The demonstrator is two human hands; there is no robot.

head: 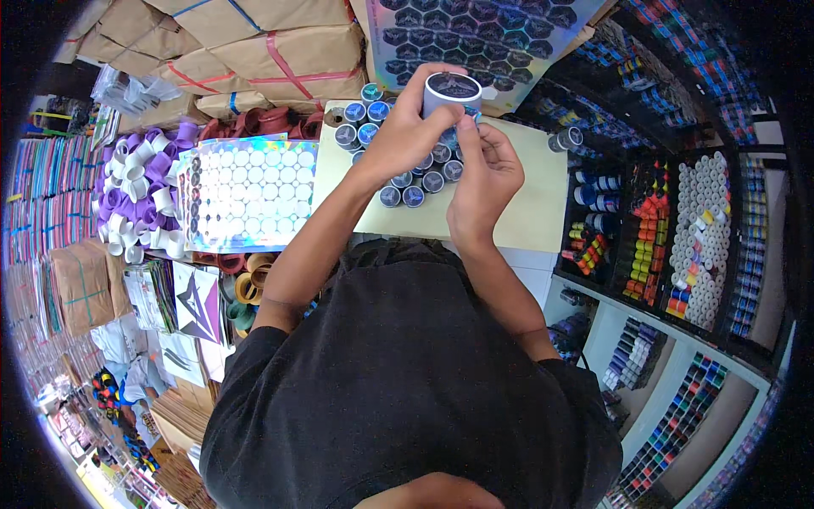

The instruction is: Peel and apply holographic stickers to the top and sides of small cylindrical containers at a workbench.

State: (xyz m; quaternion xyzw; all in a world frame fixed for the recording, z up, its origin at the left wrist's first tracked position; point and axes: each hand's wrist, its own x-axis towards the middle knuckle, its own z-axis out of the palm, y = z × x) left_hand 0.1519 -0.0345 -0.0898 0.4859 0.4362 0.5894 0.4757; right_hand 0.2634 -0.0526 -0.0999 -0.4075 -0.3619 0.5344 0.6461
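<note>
My left hand [407,130] grips a pale grey spool [432,107] around its side. A dark round label with a winged emblem covers the spool's white-rimmed top. At the spool's lower right edge, the thumb and fingertips of my right hand [486,168] pinch a small shiny bluish piece, seemingly a sticker; the fingers partly hide it. Beneath my hands, a cluster of similar spools [433,182] with dark or blue emblem labels stands on a cream board [528,203]. One more labelled spool [565,139] lies tipped near the board's right edge.
A holographic sheet of dark round stickers [455,28] leans at the back. Left of the board lies a mostly peeled sticker sheet [254,191], beside heaped white and purple spools [137,184]. Paper-wrapped parcels [286,63] are stacked behind. Shelves of thread spools [699,242] line the right side.
</note>
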